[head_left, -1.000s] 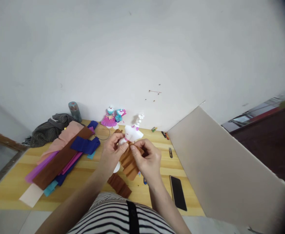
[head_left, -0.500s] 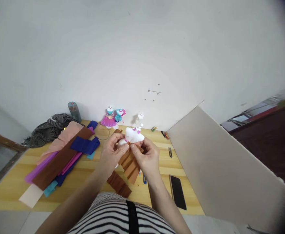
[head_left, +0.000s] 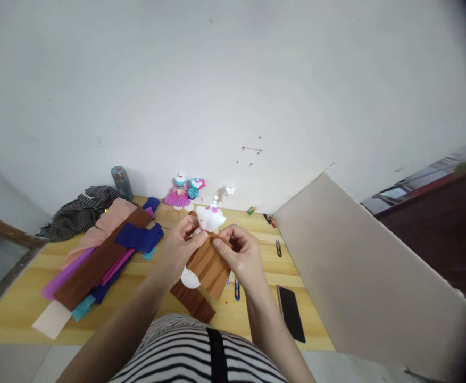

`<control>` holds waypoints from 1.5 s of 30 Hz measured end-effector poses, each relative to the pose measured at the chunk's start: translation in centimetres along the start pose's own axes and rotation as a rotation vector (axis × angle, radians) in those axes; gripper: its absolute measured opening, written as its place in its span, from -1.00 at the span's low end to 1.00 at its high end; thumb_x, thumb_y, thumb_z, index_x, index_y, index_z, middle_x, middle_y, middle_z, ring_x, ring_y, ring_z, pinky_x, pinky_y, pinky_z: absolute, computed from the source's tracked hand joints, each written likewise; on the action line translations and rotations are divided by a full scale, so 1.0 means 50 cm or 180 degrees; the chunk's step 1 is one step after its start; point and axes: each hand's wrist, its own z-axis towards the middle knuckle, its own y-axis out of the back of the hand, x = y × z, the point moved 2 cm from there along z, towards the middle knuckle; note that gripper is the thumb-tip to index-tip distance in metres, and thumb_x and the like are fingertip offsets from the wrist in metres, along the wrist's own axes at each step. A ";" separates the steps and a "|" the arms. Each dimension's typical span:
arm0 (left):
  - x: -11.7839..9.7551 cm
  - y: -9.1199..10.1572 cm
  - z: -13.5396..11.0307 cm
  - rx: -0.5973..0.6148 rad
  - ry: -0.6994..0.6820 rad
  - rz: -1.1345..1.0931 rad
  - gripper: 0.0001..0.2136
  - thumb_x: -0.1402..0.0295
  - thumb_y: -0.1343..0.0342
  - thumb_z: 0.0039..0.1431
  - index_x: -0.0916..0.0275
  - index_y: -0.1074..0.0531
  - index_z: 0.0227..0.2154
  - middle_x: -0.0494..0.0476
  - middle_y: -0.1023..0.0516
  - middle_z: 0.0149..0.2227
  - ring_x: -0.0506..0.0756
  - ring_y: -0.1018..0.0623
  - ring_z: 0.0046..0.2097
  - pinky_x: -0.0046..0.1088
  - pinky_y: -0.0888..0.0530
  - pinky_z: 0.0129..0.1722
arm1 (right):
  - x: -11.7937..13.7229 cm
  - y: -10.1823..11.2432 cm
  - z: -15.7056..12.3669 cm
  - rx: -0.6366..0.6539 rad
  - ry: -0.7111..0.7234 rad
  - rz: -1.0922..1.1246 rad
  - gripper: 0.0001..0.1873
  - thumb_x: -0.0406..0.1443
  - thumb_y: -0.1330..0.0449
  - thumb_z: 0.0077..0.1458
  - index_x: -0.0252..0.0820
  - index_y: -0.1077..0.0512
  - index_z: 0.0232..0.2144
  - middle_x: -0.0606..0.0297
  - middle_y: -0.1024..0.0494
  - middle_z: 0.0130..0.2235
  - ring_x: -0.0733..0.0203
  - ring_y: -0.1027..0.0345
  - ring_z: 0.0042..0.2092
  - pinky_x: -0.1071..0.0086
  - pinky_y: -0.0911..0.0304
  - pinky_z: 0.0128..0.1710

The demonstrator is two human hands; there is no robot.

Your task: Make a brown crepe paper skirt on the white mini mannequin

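Observation:
A small white cat-like doll with a pink bow is tilted in my left hand, thumb and fingers pinched at its neck. Below the head hangs a pleated piece of light brown crepe paper. Its upper edge is pinched between the thumb and fingers of my right hand. A rounded white part shows beside the paper's lower left; whether it belongs to the doll, I cannot tell. Under it, a darker brown pleated strip lies on the table. The doll's body is hidden by the paper and fingers.
Coloured crepe paper strips are heaped at left, near a striped cloth and a bottle. Two dressed dolls stand by the wall. At right are a phone, thread snips, a blue-handled tool and an upright board.
The doll's head has tipped more upright and shifted slightly left. The brown paper now spreads wider across the front, and the rounded white part has come into fuller view.

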 end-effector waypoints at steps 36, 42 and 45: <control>0.018 0.005 0.000 0.0140 -0.0166 -0.0123 -0.83 0.35 -0.20 0.06 0.24 -0.43 -0.27 0.12 -0.56 -0.20 0.11 -0.50 -0.14 -0.39 -0.35 -0.10 | 0.013 -0.006 0.009 -0.0009 0.0229 -0.0155 -0.83 -0.27 -0.22 -0.10 -0.21 -0.33 -0.60 0.41 -0.31 -0.60 0.37 -0.11 -0.55 0.48 -0.06 -0.54; 0.018 0.014 0.004 0.0258 -0.0072 -0.0070 -0.88 0.35 -0.20 0.06 0.24 -0.42 -0.34 0.05 -0.52 -0.31 0.04 -0.46 -0.24 -0.43 -0.33 -0.14 | 0.002 -0.002 0.024 0.0159 0.0130 -0.0049 -0.68 -0.25 -0.26 -0.15 -0.17 -0.16 -0.66 0.49 -0.13 -0.63 0.42 0.06 -0.57 0.50 0.08 -0.58; 0.013 0.020 0.009 0.0409 0.0024 -0.0010 -0.86 0.31 -0.21 0.05 0.26 -0.42 -0.37 0.06 -0.51 -0.34 0.04 -0.44 -0.25 -0.43 -0.33 -0.16 | -0.008 0.002 0.038 0.0387 0.0042 0.0005 -0.64 -0.23 -0.30 -0.19 -0.17 -0.15 -0.67 0.50 -0.12 -0.64 0.42 0.07 -0.56 0.49 0.09 -0.58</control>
